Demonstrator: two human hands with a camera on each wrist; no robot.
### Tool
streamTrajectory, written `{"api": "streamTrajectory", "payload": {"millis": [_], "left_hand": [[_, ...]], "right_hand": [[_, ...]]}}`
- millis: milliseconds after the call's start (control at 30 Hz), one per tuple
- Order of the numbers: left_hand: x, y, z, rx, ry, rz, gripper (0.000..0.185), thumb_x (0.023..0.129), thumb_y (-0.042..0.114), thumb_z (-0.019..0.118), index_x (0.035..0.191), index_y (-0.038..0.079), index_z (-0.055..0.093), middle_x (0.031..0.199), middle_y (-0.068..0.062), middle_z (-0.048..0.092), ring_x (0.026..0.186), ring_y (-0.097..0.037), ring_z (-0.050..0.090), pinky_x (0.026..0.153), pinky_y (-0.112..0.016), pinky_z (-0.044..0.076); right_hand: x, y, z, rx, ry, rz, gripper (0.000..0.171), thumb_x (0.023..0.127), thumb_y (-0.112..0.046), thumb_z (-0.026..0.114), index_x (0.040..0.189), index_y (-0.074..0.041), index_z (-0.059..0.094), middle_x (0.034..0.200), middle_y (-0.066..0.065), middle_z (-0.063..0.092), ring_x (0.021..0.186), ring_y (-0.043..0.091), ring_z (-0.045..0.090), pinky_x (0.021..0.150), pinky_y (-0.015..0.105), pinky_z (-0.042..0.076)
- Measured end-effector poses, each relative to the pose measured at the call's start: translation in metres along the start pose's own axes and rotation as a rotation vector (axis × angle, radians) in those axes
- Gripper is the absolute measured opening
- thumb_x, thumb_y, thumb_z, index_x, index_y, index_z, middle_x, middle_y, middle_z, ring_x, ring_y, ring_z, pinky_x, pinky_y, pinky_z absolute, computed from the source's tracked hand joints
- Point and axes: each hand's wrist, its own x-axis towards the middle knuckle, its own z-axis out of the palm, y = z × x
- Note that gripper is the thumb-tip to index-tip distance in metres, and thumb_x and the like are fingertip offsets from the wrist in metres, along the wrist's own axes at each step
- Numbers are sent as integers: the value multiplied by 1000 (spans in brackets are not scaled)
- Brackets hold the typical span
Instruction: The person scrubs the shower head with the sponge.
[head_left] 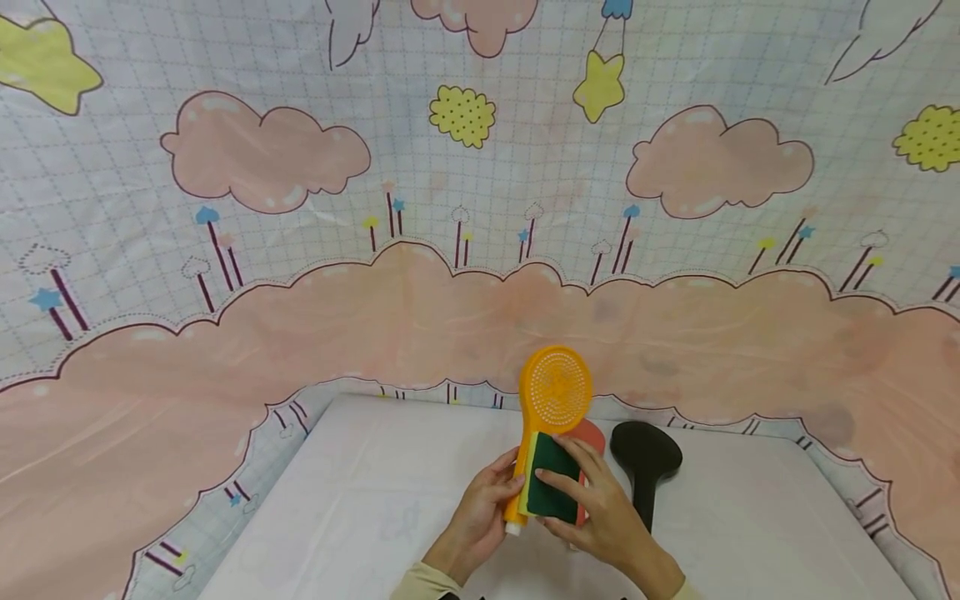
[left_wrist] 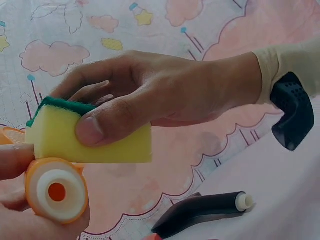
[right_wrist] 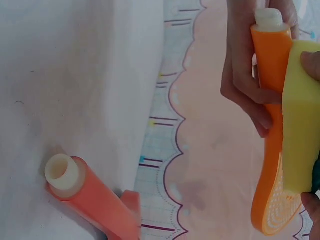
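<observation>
A: What is held in the left hand (head_left: pixel 480 512)?

B: An orange shower head (head_left: pixel 553 400) is gripped by its handle, with the fingers curled round it. It is held upright above the surface (head_left: pixel 375 500), its perforated round face turned toward the head camera. In the left wrist view the white-ringed open end of the handle (left_wrist: pixel 56 191) is seen.

A: And the right hand (head_left: pixel 600 508)?

B: A sponge (head_left: pixel 553 477), yellow with a green scouring side, is pinched between thumb and fingers. It is pressed against the handle of the orange shower head, just below the round face. In the right wrist view the yellow side (right_wrist: pixel 300 120) is seen lying along the orange handle.

A: What else is recorded on the surface?

B: A black shower head (head_left: pixel 645 458) is lying just to the right of the hands. A red shower head (right_wrist: pixel 95 200) is lying behind them, largely hidden in the head view. A cloud-patterned cloth (head_left: pixel 450 208) is hung as backdrop.
</observation>
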Motion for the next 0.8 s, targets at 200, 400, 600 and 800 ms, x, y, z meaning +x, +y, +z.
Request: {"api": "streamTrajectory", "payload": {"millis": [200,400,600,800], "left_hand": [[-2,-2,-4,-5,-17,-16,57,99,4,50,152,1,29,143,-15,50,119,-17,59,103,-29,49],[-3,-3,-5,-16,-27,-36,58,99,5,50,153,2,28,139,-14,56,116,-16,61,100,-26,50],[-1,-5,-2,29,-14,2,57,103,15,49,154,5,27,142,-12,52,117,-14,60,101,-25,49],[0,-6,0,38,18,9,56,104,21,48,155,8,28,149,-13,44,122,-17,57,105,-31,47]], "right_hand": [[1,3,-1,-5,-3,4,50,75,-47,82,120,-30,67,146,11,49,128,23,45,95,40,55],[2,5,-1,9,21,-6,46,81,-51,75,120,-28,68,145,13,49,128,26,46,102,30,49],[0,3,1,2,39,8,46,80,-50,76,120,-28,68,143,12,50,127,25,45,100,31,51],[-5,-1,5,-4,18,17,51,75,-45,83,121,-29,67,144,11,49,129,24,43,95,40,55]]}}
